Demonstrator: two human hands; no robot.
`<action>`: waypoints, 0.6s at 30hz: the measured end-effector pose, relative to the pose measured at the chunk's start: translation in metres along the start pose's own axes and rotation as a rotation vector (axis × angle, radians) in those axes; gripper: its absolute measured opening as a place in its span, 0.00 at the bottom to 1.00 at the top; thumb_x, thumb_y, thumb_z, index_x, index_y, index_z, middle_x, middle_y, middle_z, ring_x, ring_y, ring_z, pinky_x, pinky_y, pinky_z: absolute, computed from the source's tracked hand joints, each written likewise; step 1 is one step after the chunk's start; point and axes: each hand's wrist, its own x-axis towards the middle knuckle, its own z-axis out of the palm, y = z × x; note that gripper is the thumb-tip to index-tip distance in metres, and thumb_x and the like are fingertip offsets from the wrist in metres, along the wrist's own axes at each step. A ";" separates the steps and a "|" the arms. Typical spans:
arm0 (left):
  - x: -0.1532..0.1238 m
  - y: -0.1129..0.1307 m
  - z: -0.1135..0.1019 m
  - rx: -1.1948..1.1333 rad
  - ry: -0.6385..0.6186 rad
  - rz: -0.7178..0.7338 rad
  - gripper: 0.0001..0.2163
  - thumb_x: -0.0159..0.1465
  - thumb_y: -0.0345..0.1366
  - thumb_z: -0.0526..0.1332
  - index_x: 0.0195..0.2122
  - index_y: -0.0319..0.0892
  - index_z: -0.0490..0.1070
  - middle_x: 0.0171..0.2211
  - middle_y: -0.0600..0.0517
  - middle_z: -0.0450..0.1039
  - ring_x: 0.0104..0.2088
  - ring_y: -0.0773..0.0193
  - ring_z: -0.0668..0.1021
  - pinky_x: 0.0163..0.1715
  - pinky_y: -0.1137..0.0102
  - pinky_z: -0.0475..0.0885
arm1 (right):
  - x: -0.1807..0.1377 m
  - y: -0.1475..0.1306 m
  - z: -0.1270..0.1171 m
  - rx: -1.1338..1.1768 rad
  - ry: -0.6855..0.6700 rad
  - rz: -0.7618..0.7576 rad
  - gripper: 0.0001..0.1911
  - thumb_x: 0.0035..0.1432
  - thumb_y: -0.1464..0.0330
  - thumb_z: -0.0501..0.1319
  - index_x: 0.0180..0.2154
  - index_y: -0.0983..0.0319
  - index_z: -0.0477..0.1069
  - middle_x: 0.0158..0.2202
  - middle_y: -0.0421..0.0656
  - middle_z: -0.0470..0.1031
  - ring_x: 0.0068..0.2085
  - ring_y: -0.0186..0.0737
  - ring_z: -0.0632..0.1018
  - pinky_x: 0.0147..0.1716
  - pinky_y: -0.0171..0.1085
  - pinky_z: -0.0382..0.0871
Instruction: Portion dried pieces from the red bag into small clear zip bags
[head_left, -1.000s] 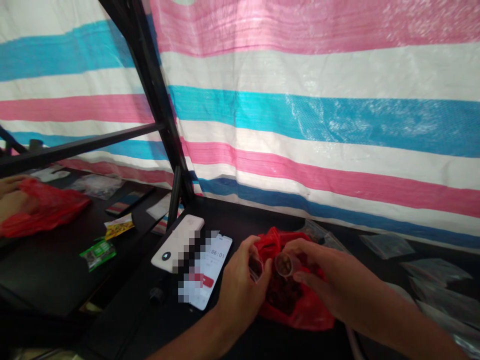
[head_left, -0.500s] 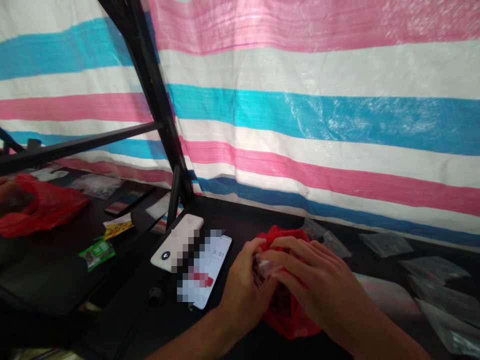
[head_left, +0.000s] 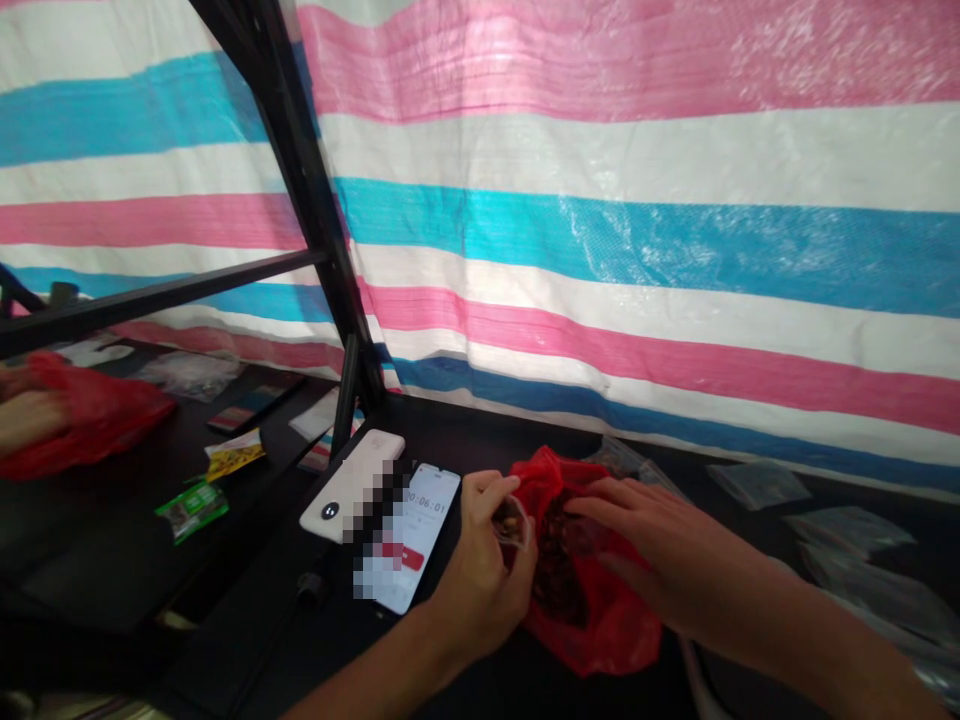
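Observation:
My left hand is closed around a small clear plastic bag, with some brownish pieces showing inside its mouth. Just to the right, a red plastic bag stands with its top gaping, holding many small dark brown pieces too blurred to name. Over the right side of that opening is my right hand, its fingers stretched and the thumb apart. Nothing shows between them, though the fingertips are close to the red plastic.
A phone with a timer and a white power bank lie left of my hands. Clear bags lie to the right. Beyond a black frame, another person's hand is in a red bag near small packets.
My right hand has drawn away from my left and shifted right over the red bag. The small clear bag's mouth and the red bag's contents now show more.

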 end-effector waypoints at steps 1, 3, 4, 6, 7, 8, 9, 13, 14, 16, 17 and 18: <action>0.001 -0.001 0.000 -0.027 0.007 0.024 0.26 0.66 0.24 0.58 0.62 0.48 0.54 0.50 0.45 0.65 0.47 0.60 0.75 0.46 0.64 0.73 | 0.002 -0.007 -0.004 0.022 -0.003 -0.001 0.14 0.65 0.73 0.59 0.48 0.52 0.75 0.50 0.42 0.78 0.50 0.43 0.78 0.53 0.42 0.70; 0.001 -0.003 -0.001 -0.087 0.020 0.051 0.26 0.66 0.26 0.60 0.62 0.49 0.55 0.48 0.47 0.68 0.46 0.60 0.75 0.45 0.64 0.74 | 0.007 -0.024 -0.009 0.086 -0.002 0.019 0.12 0.65 0.71 0.61 0.48 0.53 0.73 0.50 0.42 0.77 0.51 0.44 0.77 0.53 0.44 0.69; 0.001 -0.003 -0.002 -0.113 0.020 0.057 0.26 0.65 0.27 0.61 0.62 0.49 0.56 0.47 0.47 0.69 0.45 0.60 0.76 0.44 0.64 0.74 | 0.009 -0.033 -0.009 0.117 0.006 0.042 0.10 0.64 0.71 0.62 0.46 0.53 0.73 0.49 0.41 0.77 0.49 0.44 0.78 0.51 0.43 0.69; 0.001 -0.004 -0.003 -0.144 0.007 0.047 0.25 0.65 0.29 0.62 0.61 0.49 0.58 0.47 0.48 0.71 0.45 0.59 0.77 0.44 0.64 0.75 | 0.013 -0.047 -0.005 0.172 0.023 0.082 0.05 0.62 0.69 0.65 0.40 0.55 0.72 0.43 0.39 0.78 0.43 0.42 0.79 0.44 0.40 0.71; 0.000 -0.004 -0.003 -0.148 -0.002 0.040 0.25 0.64 0.30 0.63 0.61 0.48 0.59 0.47 0.48 0.72 0.45 0.59 0.77 0.44 0.64 0.76 | 0.013 -0.051 -0.002 0.189 0.049 0.102 0.04 0.62 0.68 0.65 0.38 0.55 0.71 0.41 0.39 0.78 0.41 0.42 0.79 0.42 0.39 0.71; -0.001 -0.003 -0.003 -0.146 -0.005 0.032 0.25 0.64 0.30 0.64 0.61 0.48 0.59 0.47 0.48 0.73 0.45 0.59 0.78 0.45 0.63 0.76 | 0.013 -0.053 0.002 0.212 0.077 0.117 0.04 0.62 0.68 0.65 0.36 0.56 0.70 0.39 0.39 0.78 0.39 0.41 0.78 0.40 0.38 0.70; -0.002 -0.003 -0.003 -0.140 -0.008 0.021 0.26 0.64 0.29 0.64 0.61 0.48 0.59 0.47 0.48 0.74 0.46 0.59 0.78 0.46 0.62 0.76 | 0.011 -0.053 0.005 0.240 0.109 0.129 0.03 0.63 0.68 0.63 0.35 0.56 0.70 0.38 0.39 0.77 0.39 0.40 0.78 0.40 0.38 0.70; -0.002 0.003 -0.004 -0.103 -0.139 -0.075 0.27 0.64 0.25 0.61 0.63 0.49 0.59 0.51 0.48 0.76 0.52 0.58 0.78 0.54 0.59 0.74 | -0.005 -0.039 0.014 0.314 0.160 0.154 0.07 0.67 0.68 0.57 0.36 0.56 0.72 0.40 0.41 0.79 0.41 0.41 0.79 0.44 0.39 0.71; -0.001 0.005 -0.005 -0.093 -0.221 -0.086 0.28 0.64 0.24 0.59 0.64 0.50 0.58 0.52 0.47 0.76 0.53 0.57 0.78 0.55 0.58 0.74 | -0.010 -0.034 0.015 0.286 0.147 0.159 0.06 0.67 0.68 0.58 0.37 0.56 0.73 0.41 0.42 0.79 0.43 0.42 0.79 0.46 0.40 0.70; 0.001 0.008 -0.009 -0.078 -0.378 -0.061 0.31 0.63 0.22 0.57 0.66 0.50 0.57 0.55 0.47 0.75 0.55 0.56 0.77 0.58 0.56 0.72 | -0.018 -0.026 0.019 0.180 0.101 0.166 0.05 0.66 0.69 0.59 0.40 0.55 0.75 0.43 0.42 0.80 0.43 0.44 0.79 0.48 0.44 0.68; 0.003 0.009 -0.010 -0.071 -0.429 -0.041 0.33 0.62 0.21 0.57 0.67 0.50 0.56 0.56 0.46 0.74 0.56 0.56 0.76 0.59 0.55 0.71 | -0.021 -0.022 0.021 0.126 0.077 0.165 0.06 0.65 0.68 0.60 0.41 0.55 0.75 0.43 0.43 0.81 0.43 0.45 0.79 0.48 0.46 0.67; 0.004 0.010 -0.011 -0.069 -0.462 -0.030 0.34 0.61 0.21 0.58 0.67 0.50 0.56 0.58 0.46 0.72 0.57 0.55 0.75 0.60 0.54 0.71 | -0.024 -0.019 0.023 0.082 0.059 0.164 0.06 0.66 0.68 0.60 0.43 0.55 0.76 0.43 0.43 0.81 0.43 0.46 0.80 0.48 0.47 0.66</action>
